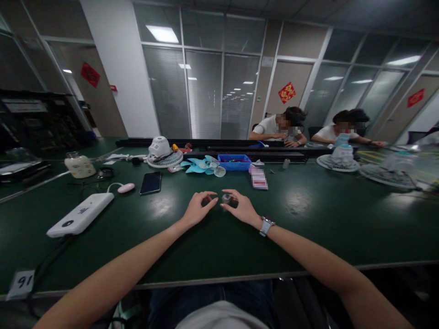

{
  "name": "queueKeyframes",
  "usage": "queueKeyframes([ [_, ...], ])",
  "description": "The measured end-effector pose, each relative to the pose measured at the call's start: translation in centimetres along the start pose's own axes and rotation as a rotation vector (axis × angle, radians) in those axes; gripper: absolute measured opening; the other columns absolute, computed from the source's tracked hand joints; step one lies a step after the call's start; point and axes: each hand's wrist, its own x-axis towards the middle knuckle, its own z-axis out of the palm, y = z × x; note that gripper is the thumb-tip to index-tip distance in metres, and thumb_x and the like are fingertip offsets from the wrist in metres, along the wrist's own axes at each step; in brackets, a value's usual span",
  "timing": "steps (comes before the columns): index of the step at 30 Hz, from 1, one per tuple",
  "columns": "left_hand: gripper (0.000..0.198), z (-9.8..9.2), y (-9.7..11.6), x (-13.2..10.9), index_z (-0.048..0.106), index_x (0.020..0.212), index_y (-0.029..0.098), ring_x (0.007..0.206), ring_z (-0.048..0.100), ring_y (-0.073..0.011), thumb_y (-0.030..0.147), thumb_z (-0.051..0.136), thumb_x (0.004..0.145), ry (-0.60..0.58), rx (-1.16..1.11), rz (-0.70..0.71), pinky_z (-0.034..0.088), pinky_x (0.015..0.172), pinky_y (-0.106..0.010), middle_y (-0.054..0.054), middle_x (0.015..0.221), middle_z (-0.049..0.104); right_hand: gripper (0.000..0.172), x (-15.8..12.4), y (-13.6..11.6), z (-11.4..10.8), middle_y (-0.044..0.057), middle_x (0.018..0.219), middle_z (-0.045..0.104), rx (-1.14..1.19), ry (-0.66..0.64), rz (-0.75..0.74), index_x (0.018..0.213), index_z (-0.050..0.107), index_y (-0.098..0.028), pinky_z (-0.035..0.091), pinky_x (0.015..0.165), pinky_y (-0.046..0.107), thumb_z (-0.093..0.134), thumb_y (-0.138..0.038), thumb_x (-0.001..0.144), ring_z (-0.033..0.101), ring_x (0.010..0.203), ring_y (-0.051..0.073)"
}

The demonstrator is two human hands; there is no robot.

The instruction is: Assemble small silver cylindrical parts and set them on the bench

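Note:
Over the green table, my right hand (241, 205) has its thumb and fingers curved around a small grey metal cylinder (226, 198), which looks like a little motor. Its lower part is partly hidden by the thumb. Just left of it, my left hand (200, 205) holds nothing, its thumb and forefinger apart and pointing toward the cylinder. Beyond my hands lie light-blue fan blades (202, 165), a blue basket (234, 162) with small parts inside, and a pink-and-white packet (259, 177).
A dark phone (150, 183), a white power bank (82, 214) with a cable and a patterned jar (79, 165) are on the left. A white fan (160, 148) stands behind; further fan parts (339, 159) lie right. Two people sit across the table.

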Motion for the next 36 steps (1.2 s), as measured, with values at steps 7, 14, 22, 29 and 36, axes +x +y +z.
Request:
queueKeyframes([
  [7,0.034,1.1,1.7,-0.3,0.066,0.12,0.027,0.103,0.05,-0.0223,0.042,0.055,0.091,-0.005,0.007,0.175,0.042,0.093,-0.036,-0.005,0.108,0.064,0.056,0.0,-0.1,0.0,0.005,0.121,0.065,0.118,-0.099,-0.046,0.132,0.049,-0.025,0.052,0.095,0.035,0.07,-0.027,0.08,0.064,0.109,0.018],
  [14,0.026,0.8,2.0,0.4,0.075,0.1,0.026,0.101,0.051,-0.0227,0.042,0.058,0.089,0.023,0.009,0.127,0.041,0.092,-0.035,-0.004,0.098,0.067,0.064,-0.4,-0.5,0.2,0.004,0.118,0.066,0.079,-0.16,-0.039,0.137,0.043,-0.028,0.055,0.09,0.036,0.071,-0.036,0.079,0.067,0.1,0.019],
  [22,0.03,-0.8,1.1,1.2,0.073,0.105,0.026,0.106,0.054,-0.0234,0.043,0.052,0.092,0.091,0.041,0.05,0.038,0.095,-0.037,-0.004,0.105,0.072,0.064,-0.4,-0.6,-0.2,0.003,0.108,0.068,0.008,-0.187,-0.043,0.138,0.041,-0.027,0.055,0.086,0.037,0.069,-0.04,0.081,0.067,0.095,0.019],
  [29,0.024,-0.4,-2.1,0.8,0.078,0.095,0.03,0.089,0.059,-0.0225,0.043,0.059,0.087,-0.152,0.148,0.038,0.036,0.087,-0.036,-0.002,0.091,0.076,0.053,-0.5,-0.7,0.1,0.003,0.112,0.067,-0.059,-0.173,-0.051,0.127,0.053,-0.026,0.054,0.086,0.035,0.07,-0.042,0.08,0.067,0.094,0.019],
  [36,0.027,-0.4,-2.1,0.5,0.077,0.098,0.033,0.087,0.057,-0.0238,0.047,0.059,0.085,-0.162,0.196,0.028,0.039,0.078,-0.033,-0.004,0.086,0.073,0.048,0.4,2.5,-4.5,0.003,0.11,0.068,-0.152,0.1,0.051,0.124,0.055,-0.026,0.053,0.088,0.037,0.067,-0.042,0.081,0.067,0.095,0.02],
])
